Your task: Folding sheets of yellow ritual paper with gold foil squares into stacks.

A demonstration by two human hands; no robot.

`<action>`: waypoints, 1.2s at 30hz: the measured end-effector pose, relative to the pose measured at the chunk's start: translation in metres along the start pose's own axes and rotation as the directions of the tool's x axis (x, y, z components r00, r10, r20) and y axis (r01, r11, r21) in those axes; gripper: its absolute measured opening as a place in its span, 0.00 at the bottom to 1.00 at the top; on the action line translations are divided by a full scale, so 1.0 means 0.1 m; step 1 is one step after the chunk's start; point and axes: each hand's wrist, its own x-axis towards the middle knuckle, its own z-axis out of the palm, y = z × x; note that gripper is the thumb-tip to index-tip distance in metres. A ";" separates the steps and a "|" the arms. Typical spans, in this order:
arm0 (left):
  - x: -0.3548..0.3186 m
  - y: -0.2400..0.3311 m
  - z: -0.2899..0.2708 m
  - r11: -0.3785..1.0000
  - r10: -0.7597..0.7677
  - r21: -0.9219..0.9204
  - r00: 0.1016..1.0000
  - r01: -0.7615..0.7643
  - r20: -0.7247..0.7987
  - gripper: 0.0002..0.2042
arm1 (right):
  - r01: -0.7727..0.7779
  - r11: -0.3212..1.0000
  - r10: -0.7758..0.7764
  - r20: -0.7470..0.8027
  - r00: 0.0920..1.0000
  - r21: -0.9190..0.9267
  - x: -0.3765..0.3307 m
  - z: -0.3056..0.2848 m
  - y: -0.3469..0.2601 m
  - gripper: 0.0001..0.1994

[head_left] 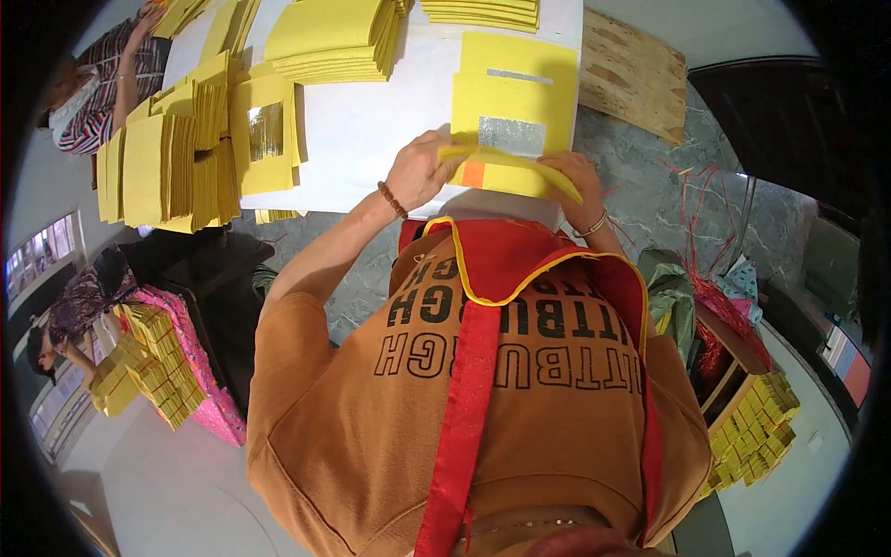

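Left hand (419,174) and right hand (575,188) grasp opposite ends of a bowed yellow sheet (509,158). Judged step: folding; next move calls for even pressing.

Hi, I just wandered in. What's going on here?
A person at a white table has a curved yellow sheet between both hands, the left hand at one end and the right hand at the other. Just beyond it lies yellow material with a silver patch; I can't tell whether the two are joined. More yellow pieces are stacked to the left, where someone in a striped top is also at the table.
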 end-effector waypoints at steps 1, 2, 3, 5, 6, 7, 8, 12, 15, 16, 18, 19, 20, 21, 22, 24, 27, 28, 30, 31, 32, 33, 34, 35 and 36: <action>0.06 0.04 -0.02 0.982 -0.174 -0.081 0.985 0.173 0.004 0.10 | -0.047 0.998 0.046 0.006 0.999 0.043 0.02 0.00 0.00 0.09; 0.11 0.07 -0.02 0.927 -0.341 -0.158 0.940 0.340 0.022 0.10 | -0.047 0.998 0.047 0.005 0.999 0.041 0.01 0.03 0.02 0.09; 0.13 0.06 0.02 0.928 -0.338 -0.158 0.941 0.337 0.022 0.10 | -0.266 0.947 0.268 0.015 0.963 0.181 0.00 0.08 0.02 0.11; 0.16 -0.04 0.12 0.795 -0.479 -0.425 0.878 0.433 -0.001 0.11 | -0.463 0.829 0.471 0.053 0.880 0.313 0.02 0.16 0.02 0.13; 0.16 -0.12 0.20 0.796 -0.478 -0.424 0.879 0.432 -0.001 0.11 | -0.408 0.788 0.481 -0.049 0.875 0.461 0.07 0.20 0.00 0.17; 0.17 -0.19 0.26 0.749 -0.502 -0.497 0.865 0.439 0.006 0.11 | -0.328 0.735 0.500 -0.147 0.853 0.594 0.11 0.22 -0.02 0.22; 0.18 -0.26 0.31 0.696 -0.526 -0.566 0.850 0.441 0.016 0.11 | -0.327 0.735 0.499 -0.148 0.854 0.594 0.13 0.19 -0.04 0.22; 0.25 -0.30 0.34 0.701 -0.557 -0.539 0.831 0.467 -0.004 0.11 | -0.374 0.805 0.462 -0.091 0.882 0.461 0.14 0.16 0.01 0.28; 0.28 -0.34 0.35 0.762 -0.541 -0.449 0.840 0.466 -0.046 0.13 | -0.340 0.865 0.417 -0.152 0.896 0.368 0.13 0.24 0.13 0.27; 0.33 -0.25 0.27 0.772 -0.560 -0.386 0.827 0.505 -0.038 0.13 | -0.376 0.845 0.458 -0.153 0.875 0.380 0.15 0.24 0.13 0.26; 0.36 -0.15 0.22 0.779 -0.578 -0.322 0.815 0.539 -0.033 0.14 | -0.415 0.835 0.497 -0.174 0.850 0.362 0.19 0.22 0.05 0.24; 0.37 -0.12 0.21 0.798 -0.578 -0.248 0.814 0.550 -0.054 0.13 | -0.453 0.822 0.534 -0.192 0.823 0.345 0.22 0.21 0.00 0.23; 0.38 -0.11 0.20 0.811 -0.577 -0.173 0.814 0.559 -0.074 0.13 | -0.452 0.823 0.533 -0.194 0.824 0.344 0.24 0.21 -0.02 0.23; 0.39 -0.10 0.21 0.812 -0.575 -0.173 0.815 0.557 -0.075 0.13 | -0.464 0.810 0.554 -0.209 0.806 0.358 0.25 0.21 -0.04 0.22; 0.40 -0.09 0.21 0.817 -0.569 -0.178 0.817 0.548 -0.097 0.13 | -0.476 0.797 0.574 -0.223 0.788 0.372 0.26 0.21 -0.05 0.22; 0.42 -0.07 0.21 0.823 -0.561 -0.182 0.819 0.538 -0.120 0.13 | -0.450 0.812 0.556 -0.259 0.790 0.372 0.26 0.24 -0.01 0.22; 0.44 -0.06 0.22 0.820 -0.569 -0.176 0.811 0.545 -0.137 0.12 | -0.431 0.829 0.538 -0.301 0.787 0.355 0.28 0.26 0.03 0.21; 0.43 -0.08 0.24 0.828 -0.557 -0.186 0.813 0.529 -0.169 0.12 | -0.439 0.832 0.539 -0.307 0.785 0.339 0.29 0.26 0.03 0.20; 0.45 -0.05 0.21 0.837 -0.545 -0.195 0.815 0.512 -0.199 0.12 | -0.455 0.831 0.545 -0.305 0.781 0.321 0.29 0.27 0.03 0.20; 0.48 0.01 0.15 0.790 -0.610 -0.188 0.780 0.584 -0.139 0.13 | -0.471 0.829 0.552 -0.302 0.777 0.301 0.29 0.27 0.04 0.20; 0.48 0.05 0.12 0.738 -0.671 -0.175 0.738 0.652 -0.079 0.15 | -0.473 0.828 0.554 -0.304 0.775 0.302 0.28 0.28 0.05 0.20; 0.47 0.05 0.12 0.739 -0.669 -0.173 0.739 0.651 -0.079 0.15 | -0.461 0.819 0.560 -0.307 0.769 0.341 0.29 0.28 0.06 0.20; 0.44 0.04 0.14 0.869 -0.480 -0.031 0.827 0.493 -0.291 0.17 | -0.448 0.810 0.568 -0.310 0.763 0.379 0.29 0.29 0.06 0.20; 0.41 0.05 0.13 0.931 -0.234 0.148 0.859 0.333 -0.455 0.19 | -0.449 0.808 0.570 -0.312 0.761 0.380 0.29 0.28 0.06 0.20; 0.41 0.18 0.02 0.931 -0.265 0.181 0.927 0.318 -0.267 0.25 | -0.493 0.800 0.589 -0.292 0.753 0.343 0.29 0.26 0.05 0.20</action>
